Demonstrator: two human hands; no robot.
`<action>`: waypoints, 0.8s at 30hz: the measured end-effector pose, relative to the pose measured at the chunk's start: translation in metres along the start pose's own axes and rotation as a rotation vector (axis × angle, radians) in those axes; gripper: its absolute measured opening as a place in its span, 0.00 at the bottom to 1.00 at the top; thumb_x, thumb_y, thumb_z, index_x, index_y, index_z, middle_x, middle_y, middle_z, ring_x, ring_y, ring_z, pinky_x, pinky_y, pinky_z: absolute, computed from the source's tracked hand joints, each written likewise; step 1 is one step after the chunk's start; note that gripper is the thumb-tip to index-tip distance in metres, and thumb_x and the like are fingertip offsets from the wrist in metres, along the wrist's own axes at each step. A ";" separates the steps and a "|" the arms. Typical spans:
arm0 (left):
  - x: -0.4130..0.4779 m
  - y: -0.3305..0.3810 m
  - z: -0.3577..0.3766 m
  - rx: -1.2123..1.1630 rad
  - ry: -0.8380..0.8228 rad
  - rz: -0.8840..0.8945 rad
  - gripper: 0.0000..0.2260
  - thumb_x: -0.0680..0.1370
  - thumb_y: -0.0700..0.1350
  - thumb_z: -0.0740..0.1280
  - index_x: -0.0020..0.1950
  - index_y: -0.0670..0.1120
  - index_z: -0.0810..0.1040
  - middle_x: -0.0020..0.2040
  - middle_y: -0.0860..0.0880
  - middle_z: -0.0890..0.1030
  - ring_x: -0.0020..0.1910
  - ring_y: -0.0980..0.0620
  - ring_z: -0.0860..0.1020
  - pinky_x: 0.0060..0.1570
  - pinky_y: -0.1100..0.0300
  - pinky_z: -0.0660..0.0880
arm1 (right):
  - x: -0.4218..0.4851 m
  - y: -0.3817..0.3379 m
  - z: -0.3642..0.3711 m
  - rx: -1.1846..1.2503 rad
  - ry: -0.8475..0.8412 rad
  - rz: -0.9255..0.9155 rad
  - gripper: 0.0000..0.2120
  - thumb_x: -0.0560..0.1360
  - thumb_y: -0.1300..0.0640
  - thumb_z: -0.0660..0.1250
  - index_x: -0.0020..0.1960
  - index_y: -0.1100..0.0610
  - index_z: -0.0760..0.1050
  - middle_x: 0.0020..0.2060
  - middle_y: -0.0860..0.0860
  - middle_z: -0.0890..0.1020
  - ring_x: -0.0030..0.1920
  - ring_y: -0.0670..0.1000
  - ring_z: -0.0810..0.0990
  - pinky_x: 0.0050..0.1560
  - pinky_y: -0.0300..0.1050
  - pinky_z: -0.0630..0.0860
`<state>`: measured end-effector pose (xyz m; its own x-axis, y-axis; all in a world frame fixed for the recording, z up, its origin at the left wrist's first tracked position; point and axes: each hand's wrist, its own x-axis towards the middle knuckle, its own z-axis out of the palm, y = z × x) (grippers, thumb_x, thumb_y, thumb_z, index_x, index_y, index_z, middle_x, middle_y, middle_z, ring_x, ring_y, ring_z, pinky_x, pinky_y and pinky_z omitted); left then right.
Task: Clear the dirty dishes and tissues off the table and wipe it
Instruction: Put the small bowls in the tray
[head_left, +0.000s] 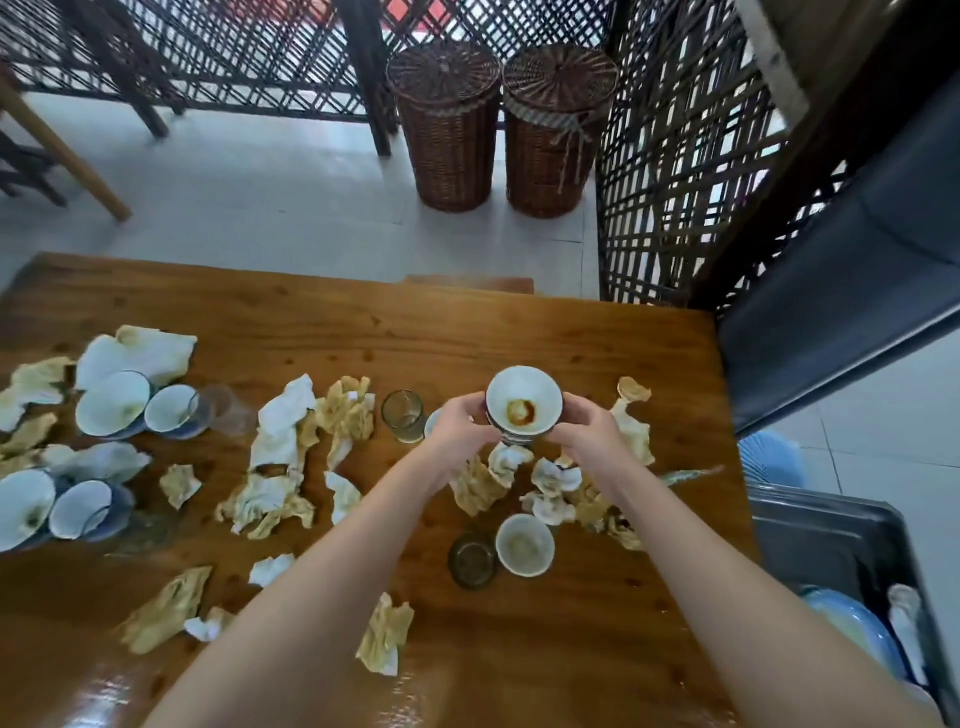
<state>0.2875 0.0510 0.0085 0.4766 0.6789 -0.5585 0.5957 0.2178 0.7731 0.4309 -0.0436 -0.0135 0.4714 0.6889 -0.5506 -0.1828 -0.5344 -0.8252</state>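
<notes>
A person's left hand (460, 428) and right hand (589, 431) gripped a stack of small white sauce-stained bowls (523, 408) over the brown wooden table (467, 332); a tilt could topple it.

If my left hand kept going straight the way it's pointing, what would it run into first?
The stained bowl, which the left hand grips right now; just beyond it, probably the right hand gripping the opposite side.

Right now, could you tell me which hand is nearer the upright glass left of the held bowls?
Left. The left hand grips the bowls just right of the glass; the right hand grips their other side, farther off.
</notes>
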 end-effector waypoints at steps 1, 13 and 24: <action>0.004 -0.003 -0.001 0.006 -0.010 0.003 0.19 0.74 0.35 0.68 0.64 0.50 0.76 0.48 0.59 0.79 0.46 0.62 0.74 0.51 0.59 0.68 | 0.002 0.001 0.001 0.000 0.006 0.002 0.25 0.72 0.65 0.69 0.66 0.52 0.71 0.46 0.37 0.76 0.52 0.44 0.74 0.43 0.34 0.70; 0.048 -0.009 -0.009 0.643 -0.011 0.157 0.34 0.74 0.53 0.70 0.75 0.46 0.60 0.73 0.47 0.68 0.73 0.46 0.63 0.72 0.40 0.39 | 0.020 0.007 0.009 -0.123 -0.016 0.103 0.38 0.67 0.72 0.65 0.74 0.53 0.60 0.63 0.51 0.71 0.59 0.49 0.69 0.40 0.34 0.70; 0.042 -0.001 -0.004 0.428 -0.202 0.233 0.46 0.68 0.50 0.78 0.78 0.44 0.55 0.73 0.43 0.64 0.72 0.44 0.63 0.70 0.45 0.63 | 0.006 0.015 0.006 0.086 -0.001 0.100 0.38 0.67 0.71 0.65 0.73 0.51 0.59 0.64 0.53 0.70 0.62 0.56 0.71 0.55 0.50 0.77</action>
<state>0.3046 0.0820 -0.0142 0.7176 0.5176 -0.4661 0.6500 -0.2574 0.7150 0.4264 -0.0444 -0.0295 0.4463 0.6345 -0.6311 -0.3020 -0.5571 -0.7736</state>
